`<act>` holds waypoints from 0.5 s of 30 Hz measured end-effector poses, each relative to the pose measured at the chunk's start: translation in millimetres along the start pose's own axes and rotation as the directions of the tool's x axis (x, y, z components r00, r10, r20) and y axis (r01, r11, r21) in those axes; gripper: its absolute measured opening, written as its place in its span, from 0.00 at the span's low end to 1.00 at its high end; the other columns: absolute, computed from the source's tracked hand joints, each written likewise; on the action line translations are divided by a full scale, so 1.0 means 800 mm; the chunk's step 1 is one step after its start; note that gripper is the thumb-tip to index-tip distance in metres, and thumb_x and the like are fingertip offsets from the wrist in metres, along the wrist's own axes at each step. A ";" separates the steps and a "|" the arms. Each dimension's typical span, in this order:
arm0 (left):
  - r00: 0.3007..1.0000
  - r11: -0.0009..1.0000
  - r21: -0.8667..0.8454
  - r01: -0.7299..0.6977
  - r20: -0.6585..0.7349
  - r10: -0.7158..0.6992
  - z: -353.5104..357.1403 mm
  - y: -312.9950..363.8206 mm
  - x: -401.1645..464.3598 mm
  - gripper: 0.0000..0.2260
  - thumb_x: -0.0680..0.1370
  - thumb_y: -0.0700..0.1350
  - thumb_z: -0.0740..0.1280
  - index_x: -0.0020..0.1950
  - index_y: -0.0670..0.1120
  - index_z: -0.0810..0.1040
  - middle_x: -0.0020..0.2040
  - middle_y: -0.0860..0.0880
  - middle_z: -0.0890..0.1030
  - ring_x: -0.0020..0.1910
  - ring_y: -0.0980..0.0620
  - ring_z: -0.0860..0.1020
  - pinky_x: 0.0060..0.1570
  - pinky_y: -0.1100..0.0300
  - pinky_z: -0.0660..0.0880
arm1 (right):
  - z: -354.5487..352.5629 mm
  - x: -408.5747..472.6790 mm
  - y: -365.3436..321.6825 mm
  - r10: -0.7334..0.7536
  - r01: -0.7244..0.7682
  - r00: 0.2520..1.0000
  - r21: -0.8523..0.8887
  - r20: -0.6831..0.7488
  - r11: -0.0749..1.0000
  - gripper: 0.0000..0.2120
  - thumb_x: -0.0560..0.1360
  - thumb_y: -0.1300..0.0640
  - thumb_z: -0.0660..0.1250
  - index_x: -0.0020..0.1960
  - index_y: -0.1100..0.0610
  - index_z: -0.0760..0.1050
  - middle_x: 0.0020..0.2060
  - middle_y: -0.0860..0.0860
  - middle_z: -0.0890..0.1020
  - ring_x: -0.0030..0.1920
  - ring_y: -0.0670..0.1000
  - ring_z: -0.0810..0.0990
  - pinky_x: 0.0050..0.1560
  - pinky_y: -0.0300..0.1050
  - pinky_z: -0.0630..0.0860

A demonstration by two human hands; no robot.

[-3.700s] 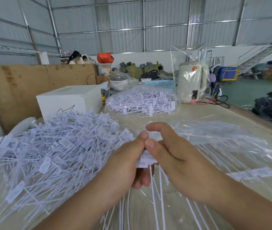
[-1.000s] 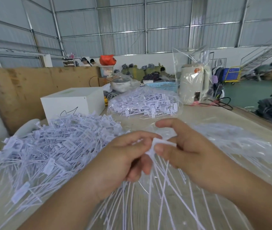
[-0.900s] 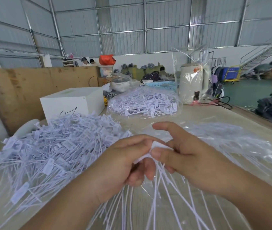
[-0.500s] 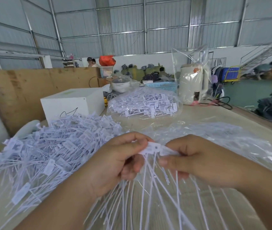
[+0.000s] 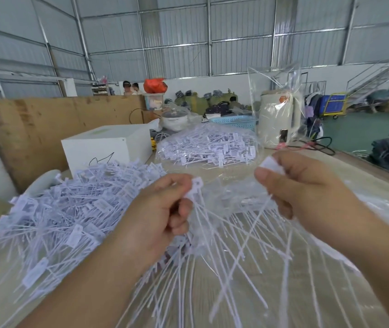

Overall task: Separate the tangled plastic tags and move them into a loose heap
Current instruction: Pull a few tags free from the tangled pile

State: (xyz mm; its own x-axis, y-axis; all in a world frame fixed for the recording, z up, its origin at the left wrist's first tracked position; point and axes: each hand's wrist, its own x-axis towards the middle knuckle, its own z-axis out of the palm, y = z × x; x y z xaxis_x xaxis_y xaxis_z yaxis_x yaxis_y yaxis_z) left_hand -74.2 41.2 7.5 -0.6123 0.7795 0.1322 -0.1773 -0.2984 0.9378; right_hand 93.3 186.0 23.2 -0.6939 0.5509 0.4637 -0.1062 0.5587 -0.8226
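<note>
My left hand is raised in front of me, fingers curled, thumb and forefinger pinching a bunch of tags by their heads. My right hand sits apart to the right at about the same height, pinching what looks like a single tag. Both forearms angle inward from below.

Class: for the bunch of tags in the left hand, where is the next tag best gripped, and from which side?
Pinch its flat head, the broad tab above the left hand, coming from the right, where the right hand is free to close in. The head is wide and exposed; the thin tails below cross and would likely slip.
</note>
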 end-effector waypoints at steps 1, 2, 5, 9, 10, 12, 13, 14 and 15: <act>0.998 0.999 0.053 0.010 0.056 -0.013 0.003 -0.003 -0.002 0.03 0.67 0.47 0.69 0.37 0.50 0.83 0.23 0.48 0.69 0.19 0.55 0.60 0.21 0.67 0.59 | 0.006 -0.002 0.001 0.010 -0.009 0.993 -0.008 0.115 1.000 0.18 0.70 0.37 0.69 0.47 0.51 0.73 0.26 0.48 0.70 0.28 0.52 0.64 0.31 0.51 0.63; 0.992 0.995 0.097 0.017 0.119 -0.029 0.007 -0.008 -0.006 0.04 0.67 0.47 0.70 0.38 0.51 0.83 0.23 0.47 0.70 0.18 0.55 0.60 0.21 0.67 0.59 | 0.015 -0.005 0.004 0.017 -0.007 0.971 -0.044 0.239 0.999 0.14 0.72 0.37 0.68 0.51 0.44 0.72 0.27 0.44 0.74 0.28 0.54 0.67 0.30 0.52 0.65; 0.966 0.972 0.235 -0.001 0.253 -0.060 0.014 -0.021 -0.013 0.05 0.69 0.45 0.73 0.44 0.48 0.83 0.22 0.47 0.69 0.19 0.54 0.62 0.23 0.67 0.60 | 0.038 -0.013 0.016 -0.015 0.148 0.901 -0.274 0.434 0.950 0.23 0.74 0.39 0.65 0.66 0.37 0.61 0.42 0.40 0.82 0.40 0.46 0.80 0.45 0.48 0.78; 0.950 0.937 0.347 -0.039 0.305 -0.074 0.011 -0.019 -0.016 0.11 0.65 0.54 0.75 0.43 0.51 0.83 0.25 0.49 0.70 0.22 0.56 0.65 0.24 0.67 0.62 | 0.041 -0.011 0.023 -0.012 0.155 0.909 -0.311 0.417 0.938 0.29 0.76 0.41 0.66 0.71 0.36 0.54 0.41 0.41 0.83 0.35 0.42 0.80 0.39 0.37 0.75; 0.948 0.931 0.361 -0.050 0.312 -0.070 0.011 -0.017 -0.017 0.09 0.66 0.53 0.76 0.42 0.52 0.82 0.26 0.50 0.70 0.22 0.57 0.65 0.24 0.67 0.62 | 0.043 -0.012 0.021 -0.012 0.158 0.907 -0.312 0.422 0.937 0.29 0.76 0.41 0.66 0.70 0.35 0.54 0.40 0.42 0.83 0.33 0.43 0.80 0.37 0.39 0.76; 0.954 0.922 0.380 -0.065 0.293 -0.053 0.011 -0.016 -0.017 0.08 0.68 0.50 0.78 0.41 0.51 0.82 0.23 0.51 0.69 0.21 0.57 0.65 0.23 0.68 0.61 | 0.045 -0.014 0.019 -0.044 0.195 0.903 -0.316 0.426 0.929 0.27 0.76 0.42 0.67 0.68 0.36 0.56 0.39 0.41 0.82 0.31 0.42 0.78 0.35 0.38 0.75; 0.962 0.928 0.367 -0.065 0.271 -0.040 0.012 -0.016 -0.016 0.07 0.68 0.50 0.77 0.41 0.51 0.82 0.22 0.51 0.68 0.20 0.57 0.64 0.23 0.68 0.61 | 0.045 -0.015 0.017 -0.063 0.208 0.903 -0.305 0.426 0.929 0.25 0.76 0.43 0.68 0.67 0.36 0.58 0.39 0.40 0.81 0.29 0.42 0.76 0.32 0.36 0.73; 0.970 0.940 0.337 -0.059 0.243 -0.027 0.012 -0.015 -0.015 0.06 0.67 0.50 0.74 0.41 0.51 0.82 0.21 0.50 0.67 0.20 0.56 0.63 0.23 0.69 0.60 | 0.044 -0.014 0.016 -0.058 0.188 0.909 -0.283 0.413 0.941 0.23 0.76 0.44 0.68 0.66 0.36 0.60 0.38 0.39 0.81 0.28 0.42 0.74 0.31 0.36 0.71; 0.976 0.953 0.298 -0.049 0.216 -0.017 0.012 -0.015 -0.013 0.05 0.66 0.49 0.72 0.40 0.51 0.82 0.21 0.50 0.67 0.20 0.56 0.62 0.24 0.68 0.58 | 0.040 -0.012 0.014 -0.031 0.136 0.920 -0.246 0.390 0.960 0.22 0.76 0.45 0.69 0.65 0.38 0.62 0.36 0.39 0.80 0.28 0.42 0.73 0.32 0.38 0.72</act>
State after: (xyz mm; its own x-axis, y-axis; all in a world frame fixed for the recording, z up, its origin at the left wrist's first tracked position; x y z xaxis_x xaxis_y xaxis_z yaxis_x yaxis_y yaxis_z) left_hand -58.2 42.1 -1.7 -0.4282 0.8851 0.1822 0.0907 -0.1585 0.9832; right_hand 76.0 166.9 -1.5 -0.9129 0.2480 0.3241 -0.0217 0.7635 -0.6454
